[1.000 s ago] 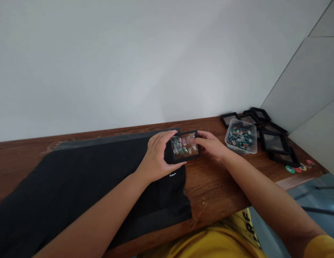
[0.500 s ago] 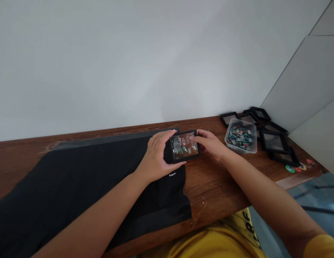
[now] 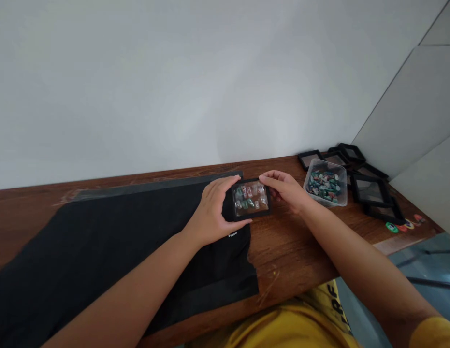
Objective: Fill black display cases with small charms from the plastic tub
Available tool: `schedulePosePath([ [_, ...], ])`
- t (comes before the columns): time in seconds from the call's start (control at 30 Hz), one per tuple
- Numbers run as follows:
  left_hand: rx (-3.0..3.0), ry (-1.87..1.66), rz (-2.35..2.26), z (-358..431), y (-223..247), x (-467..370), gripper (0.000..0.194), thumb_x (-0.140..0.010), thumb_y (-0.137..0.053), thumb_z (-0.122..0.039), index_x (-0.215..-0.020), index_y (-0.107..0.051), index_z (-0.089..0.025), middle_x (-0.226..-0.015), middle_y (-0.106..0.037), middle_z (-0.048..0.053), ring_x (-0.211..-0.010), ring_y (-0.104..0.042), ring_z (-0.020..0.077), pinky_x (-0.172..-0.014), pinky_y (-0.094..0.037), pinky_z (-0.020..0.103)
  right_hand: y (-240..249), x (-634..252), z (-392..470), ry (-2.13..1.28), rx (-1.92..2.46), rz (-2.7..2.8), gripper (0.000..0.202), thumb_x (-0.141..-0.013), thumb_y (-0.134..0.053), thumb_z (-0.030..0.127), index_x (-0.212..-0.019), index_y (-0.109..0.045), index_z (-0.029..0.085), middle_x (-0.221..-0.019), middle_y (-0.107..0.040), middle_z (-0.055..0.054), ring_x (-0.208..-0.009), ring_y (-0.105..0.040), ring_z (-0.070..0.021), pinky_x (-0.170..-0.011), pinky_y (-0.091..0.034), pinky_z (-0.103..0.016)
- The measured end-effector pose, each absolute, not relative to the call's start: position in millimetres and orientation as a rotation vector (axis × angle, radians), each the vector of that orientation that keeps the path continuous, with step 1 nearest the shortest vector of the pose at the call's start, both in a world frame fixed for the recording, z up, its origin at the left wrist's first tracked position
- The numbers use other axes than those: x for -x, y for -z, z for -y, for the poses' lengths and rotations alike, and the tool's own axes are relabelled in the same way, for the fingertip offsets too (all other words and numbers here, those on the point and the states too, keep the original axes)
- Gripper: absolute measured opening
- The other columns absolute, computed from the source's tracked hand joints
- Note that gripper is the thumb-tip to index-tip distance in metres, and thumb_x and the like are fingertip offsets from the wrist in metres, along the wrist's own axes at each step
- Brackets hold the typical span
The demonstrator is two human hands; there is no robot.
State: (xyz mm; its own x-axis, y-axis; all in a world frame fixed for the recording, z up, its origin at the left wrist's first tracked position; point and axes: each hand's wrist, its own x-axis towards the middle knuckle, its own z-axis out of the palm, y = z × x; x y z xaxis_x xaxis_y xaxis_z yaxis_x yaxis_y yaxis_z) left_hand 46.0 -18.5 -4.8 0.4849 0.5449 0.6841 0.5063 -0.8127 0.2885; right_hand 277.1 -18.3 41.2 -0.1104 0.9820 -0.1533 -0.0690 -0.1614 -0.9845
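A small black display frame (image 3: 251, 216) with a clear window is held up over the table. Behind the film sit several small glossy oblong pieces (image 3: 249, 203), green, reddish and clear; their kind is hard to make out. My left hand (image 3: 213, 212) grips the frame from its left side, fingers along the top edge and thumb under the bottom edge. At the upper right corner my right hand (image 3: 283, 188) pinches the frame between thumb and fingers. Its lower fingers are partly hidden behind the frame and the hand.
To the right stands a clear plastic tub (image 3: 342, 200) full of similar coloured pieces. Several black frames (image 3: 371, 191) lie around it by the wall. Small coloured tags or stickers (image 3: 391, 227) lie near the right table edge. A black cloth (image 3: 101, 241) covers the left of the wooden table (image 3: 283, 256).
My right thumb has moved off the frame's window to its upper right corner, uncovering the pieces there. My left hand keeps its grip, almost unmoved.
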Motion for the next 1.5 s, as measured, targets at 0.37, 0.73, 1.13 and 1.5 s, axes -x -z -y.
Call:
schedulePosePath([
  [0.37, -2.649, -1.265, -0.952, 19, 4, -47, 0.105, -0.071, -0.094, -0.039, -0.157, -0.033, -0.032, -0.145, -0.060, 0.014, -0.131, -0.059, 0.0393, -0.111, -0.049, 0.061, -37, -278, 18, -1.489, 1.187, 1.053, 0.054, -0.058, -0.094, 0.053, -0.088, -0.062, 0.022, -0.064, -0.047, 0.006, -0.054, -0.034, -0.0084, -0.049, -0.018, -0.026],
  [0.73, -2.649, -1.254, -0.935, 20, 5, -48, 0.105, -0.071, -0.093, -0.040, -0.157, -0.034, -0.031, -0.144, -0.060, 0.013, -0.130, -0.060, 0.0382, -0.110, -0.050, 0.060, -39, -278, 19, -1.620, 1.147, 1.087, 0.060, -0.054, -0.093, 0.063, -0.075, -0.054, 0.023, -0.061, -0.040, 0.006, -0.054, -0.031, -0.0088, -0.047, -0.015, -0.025],
  [1.13, -2.661, -1.232, -0.950, 20, 6, -46, 0.104, -0.073, -0.092, -0.041, -0.157, -0.032, -0.033, -0.145, -0.060, 0.013, -0.131, -0.060, 0.0388, -0.110, -0.050, 0.060, -32, -270, 19, -1.682, 1.117, 1.069, 0.060, -0.056, -0.094, 0.065, -0.077, -0.058, 0.022, -0.068, -0.055, 0.002, -0.059, -0.046, -0.0119, -0.051, -0.032, -0.026],
  [1.5, -2.638, -1.241, -0.922, 21, 6, -47, 0.100, -0.076, -0.089, -0.042, -0.157, -0.032, -0.032, -0.146, -0.059, 0.014, -0.132, -0.059, 0.0378, -0.111, -0.049, 0.059, -30, -269, 18, -1.653, 1.013, 0.968, 0.059, -0.052, -0.098, 0.059, -0.082, -0.066, 0.021, -0.076, -0.062, 0.001, -0.070, -0.054, -0.0145, -0.066, -0.045, -0.028],
])
